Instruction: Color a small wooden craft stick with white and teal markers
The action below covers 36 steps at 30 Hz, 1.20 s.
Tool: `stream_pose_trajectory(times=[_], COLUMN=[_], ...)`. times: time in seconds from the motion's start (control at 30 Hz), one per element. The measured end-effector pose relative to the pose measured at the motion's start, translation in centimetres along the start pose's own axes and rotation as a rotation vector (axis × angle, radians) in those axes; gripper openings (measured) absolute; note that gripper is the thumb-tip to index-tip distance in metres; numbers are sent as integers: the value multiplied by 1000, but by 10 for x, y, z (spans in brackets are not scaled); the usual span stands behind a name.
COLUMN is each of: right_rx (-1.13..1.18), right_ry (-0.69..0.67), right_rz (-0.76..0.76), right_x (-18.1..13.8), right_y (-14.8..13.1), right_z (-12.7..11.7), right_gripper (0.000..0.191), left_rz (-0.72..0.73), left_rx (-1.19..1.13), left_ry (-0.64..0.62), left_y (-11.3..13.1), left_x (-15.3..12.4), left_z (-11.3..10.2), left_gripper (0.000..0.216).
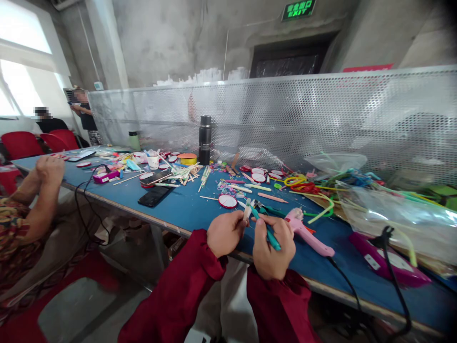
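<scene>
My left hand [225, 232] is closed in a pinch on a small white stick piece [247, 210] near the front edge of the blue table [185, 209]. My right hand [274, 247] is wrapped round a teal-handled tool [268, 230], whose tip meets the white piece between both hands. Both sleeves are dark red. A pink glue gun [306, 230] lies just right of my right hand, its black cord running off the table edge.
A black phone [154, 195], a black flask [204, 140], round red-rimmed discs [227, 201], sticks and coloured tubes litter the table. Plastic bags [396, 209] lie at right. A perforated metal screen [285, 114] backs the table. Another person's arm [43, 190] rests at left.
</scene>
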State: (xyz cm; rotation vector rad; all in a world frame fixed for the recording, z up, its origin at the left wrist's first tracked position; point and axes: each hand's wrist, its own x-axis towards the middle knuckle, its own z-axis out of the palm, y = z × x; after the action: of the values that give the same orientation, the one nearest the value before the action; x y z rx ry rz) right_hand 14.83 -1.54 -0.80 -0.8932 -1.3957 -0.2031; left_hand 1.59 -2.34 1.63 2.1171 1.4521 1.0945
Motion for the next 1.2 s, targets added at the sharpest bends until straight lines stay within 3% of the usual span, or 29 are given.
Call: stream_pose_trajectory(times=[1.2], right_rx=[15], right_ry=[19], right_rz=[-8], right_x=[2], right_y=[-3], right_z=[0], right_gripper=[12], left_rz=[8], left_rx=[-7], left_ry=[-3], left_y=[-2], left_x=[0], left_z=[1], left_gripper=[21])
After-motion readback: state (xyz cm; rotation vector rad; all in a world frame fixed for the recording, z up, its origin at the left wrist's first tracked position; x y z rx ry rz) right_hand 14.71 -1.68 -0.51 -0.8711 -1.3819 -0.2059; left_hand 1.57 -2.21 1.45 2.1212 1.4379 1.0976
